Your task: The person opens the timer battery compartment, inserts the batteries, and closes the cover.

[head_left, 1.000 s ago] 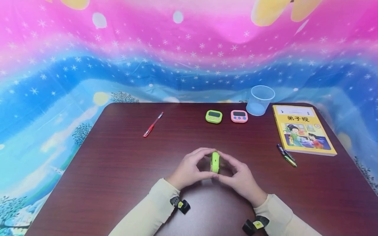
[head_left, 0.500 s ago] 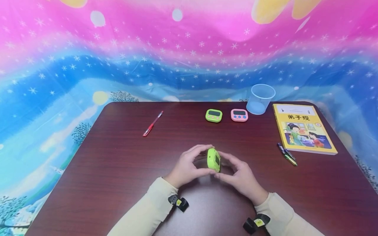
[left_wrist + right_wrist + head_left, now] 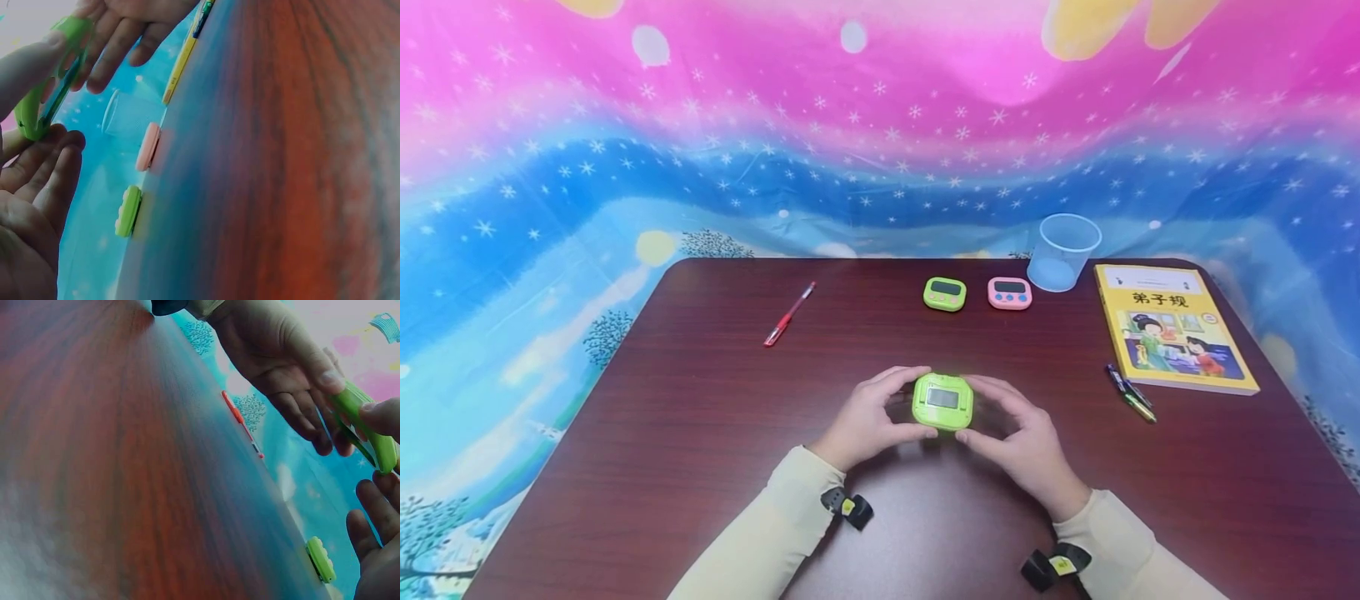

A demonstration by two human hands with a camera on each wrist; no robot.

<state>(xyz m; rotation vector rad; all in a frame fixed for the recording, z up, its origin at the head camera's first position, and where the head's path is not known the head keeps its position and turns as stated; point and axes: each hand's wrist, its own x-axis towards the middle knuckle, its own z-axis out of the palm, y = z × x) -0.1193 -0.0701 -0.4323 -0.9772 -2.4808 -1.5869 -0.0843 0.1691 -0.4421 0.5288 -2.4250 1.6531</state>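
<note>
A green digital timer (image 3: 942,402) is held between both hands above the middle of the table. Its visible face bears a framed grey rectangle, with no row of buttons showing. My left hand (image 3: 871,422) pinches its left edge, fingers on top and thumb below. On the opposite edge, my right hand (image 3: 1030,444) grips it in the same way. In the left wrist view the timer (image 3: 30,112) appears nearly edge-on, and a thin dark strip runs along one side. The right wrist view also has the timer (image 3: 380,448) tilted, partly covered by a thumb.
Another green timer (image 3: 944,294) and a pink timer (image 3: 1010,293) lie at the back of the table (image 3: 662,467). Beside them stands a clear cup (image 3: 1063,254). A yellow book (image 3: 1176,329) and several pens (image 3: 1131,396) lie right. Back left is a red pen (image 3: 790,314).
The timer was edge-on to the head camera a second ago. It has been turned between the hands, so a broad face with the grey rectangle now shows. The hands have spread slightly apart.
</note>
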